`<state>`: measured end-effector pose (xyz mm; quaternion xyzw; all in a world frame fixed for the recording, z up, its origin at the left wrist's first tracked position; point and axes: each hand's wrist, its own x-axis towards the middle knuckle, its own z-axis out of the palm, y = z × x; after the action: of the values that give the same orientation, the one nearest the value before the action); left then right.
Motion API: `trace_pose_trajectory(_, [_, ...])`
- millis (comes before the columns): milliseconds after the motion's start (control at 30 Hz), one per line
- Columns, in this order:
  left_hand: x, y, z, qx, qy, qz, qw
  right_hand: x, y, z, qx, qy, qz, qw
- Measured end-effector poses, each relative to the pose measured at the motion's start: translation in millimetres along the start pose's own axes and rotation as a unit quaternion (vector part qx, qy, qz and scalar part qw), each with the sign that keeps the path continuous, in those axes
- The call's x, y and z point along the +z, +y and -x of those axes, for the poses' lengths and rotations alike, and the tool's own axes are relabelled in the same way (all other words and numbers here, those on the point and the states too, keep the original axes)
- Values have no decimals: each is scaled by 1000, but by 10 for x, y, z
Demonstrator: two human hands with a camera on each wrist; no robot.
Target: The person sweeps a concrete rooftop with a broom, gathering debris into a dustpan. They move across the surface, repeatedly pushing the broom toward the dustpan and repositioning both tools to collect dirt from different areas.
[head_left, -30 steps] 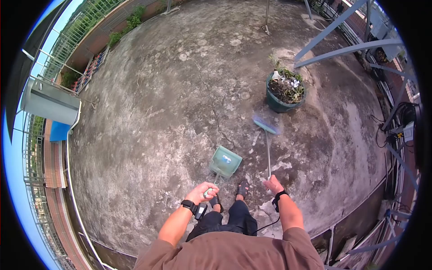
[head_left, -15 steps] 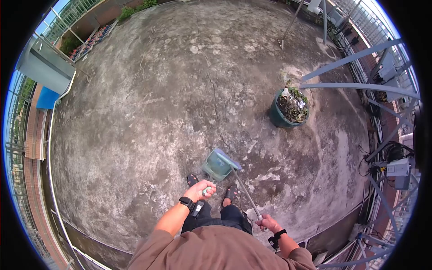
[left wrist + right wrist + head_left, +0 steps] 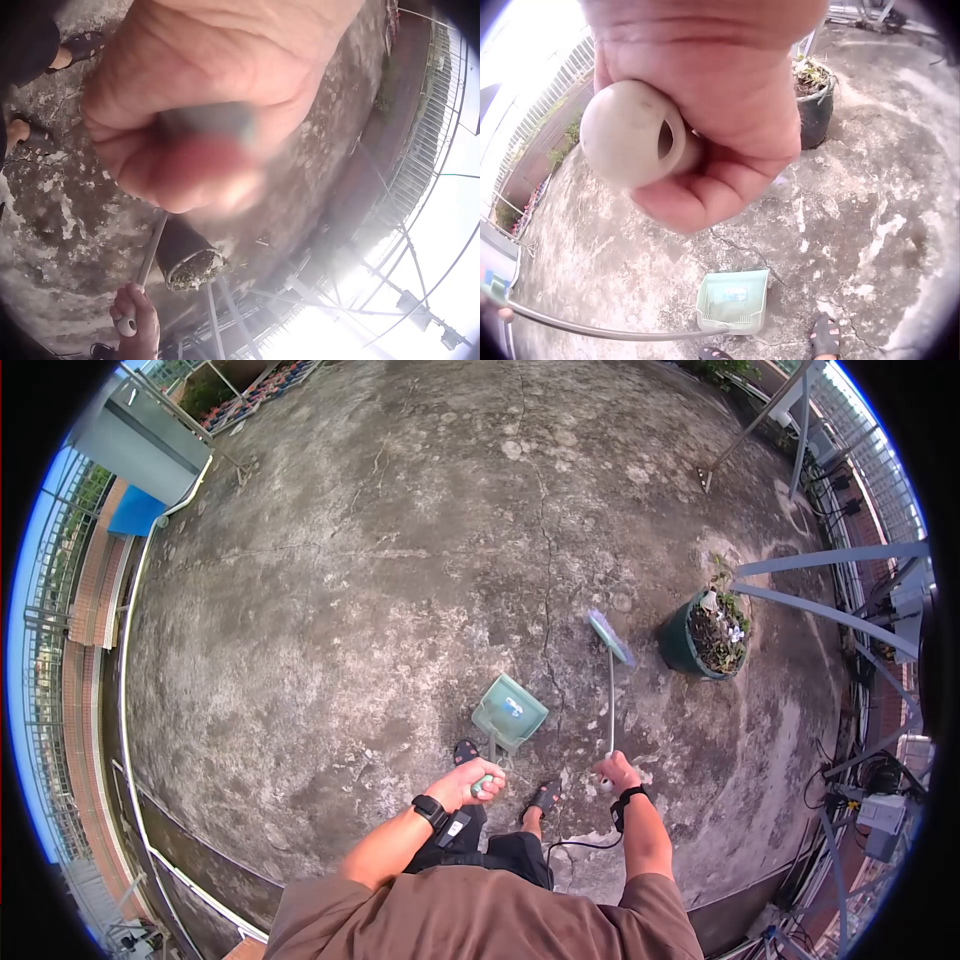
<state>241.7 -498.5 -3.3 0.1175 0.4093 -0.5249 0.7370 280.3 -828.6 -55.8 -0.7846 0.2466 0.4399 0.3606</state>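
Note:
My left hand grips the handle of a pale green dustpan, which is at the floor in front of my feet. Curled fingers of the same hand fill the left wrist view. In my right hand is the long handle of a broom, its head out ahead, right of the dustpan and near the potted plant. The right wrist view shows my right hand wrapped around the handle's rounded end, with the dustpan beyond.
A green pot with plants stands on the right, beside grey metal struts. Cables and a grey box are at the right edge. A low pale rail runs along the left, below a large grey box. Cracked concrete floor spreads ahead.
From half a second ago, the broom head has swung from the dustpan's edge forward and right. My right hand has moved up and slightly right. The head view has shifted, moving the pot rightward.

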Motion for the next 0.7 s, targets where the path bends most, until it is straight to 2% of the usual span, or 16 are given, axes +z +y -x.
trace_pose_trajectory(33, [-58, 62, -8, 0, 5, 3, 1000, 181, 104, -208, -7, -40, 69, 997])
trace_pose_trajectory(67, [-135, 109, -46, 0, 0, -1, 1000, 493, 798, -806, -172, -94, 206, 959])
trace_pose_trajectory(100, [-186, 132, -74, 0, -8, -3, 1000, 683, 811, -656, -151, -139, 152, 967])
trace_pose_trajectory(133, [-136, 147, -32, 18, -1, -7, 1000, 840, 672, -337, -9, -115, 116, 987])
trace_pose_trajectory(167, [-79, 170, -5, 17, -7, -3, 1000, 981, 606, -83, 18, -158, 114, 981])
trace_pose_trajectory(200, [-13, 209, 15, 19, 4, -12, 1000, 1131, 694, 153, 27, -112, 136, 984])
trace_pose_trajectory(233, [41, 243, 26, 22, 14, -23, 999, 1200, 804, 352, 55, -126, 144, 980])
trace_pose_trajectory(300, [-23, 273, -75, 33, 18, -25, 999, 1143, 901, 727, 22, -249, 174, 952])
trace_pose_trajectory(400, [-15, 333, -97, 28, -12, -6, 1000, 901, 746, 1223, 21, -210, 158, 965])
trace_pose_trajectory(467, [-52, 360, -76, 30, -33, 5, 999, 773, 533, 1480, 28, -139, -51, 989])
trace_pose_trajectory(600, [-26, 420, 148, 33, -24, 35, 999, 525, 181, 1413, -2, -121, -68, 990])
trace_pose_trajectory(700, [-64, 513, 257, 26, -27, 64, 997, 230, -24, 903, -37, -102, -80, 991])
